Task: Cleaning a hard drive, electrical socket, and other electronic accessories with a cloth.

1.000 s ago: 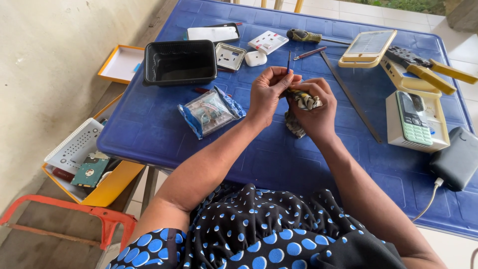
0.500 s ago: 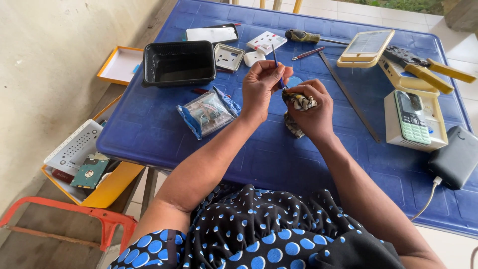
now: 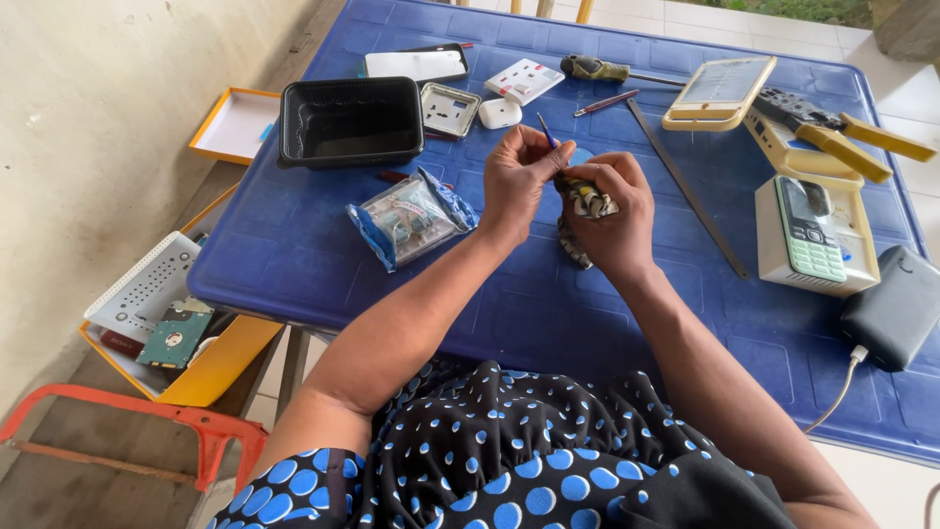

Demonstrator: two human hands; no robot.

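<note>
My left hand (image 3: 524, 176) pinches a thin blue-handled tool (image 3: 545, 129) whose tip points down into a small dark electronic part (image 3: 586, 204). My right hand (image 3: 617, 211) is closed around that part and holds it just above the blue plastic table (image 3: 294, 245). The two hands touch each other over the middle of the table. Most of the part is hidden by my fingers.
Left of my hands lie a clear bag of components (image 3: 409, 217) and a black tray (image 3: 352, 120). Sockets (image 3: 525, 80), a phone (image 3: 721, 90), a metal ruler (image 3: 685, 186), a keypad phone on a box (image 3: 811, 233) and a power bank (image 3: 896, 306) lie around. A yellow box (image 3: 211, 367) sits lower left.
My left hand has tilted the thin tool slightly over the part. Both hands stay in the same spot above the table.
</note>
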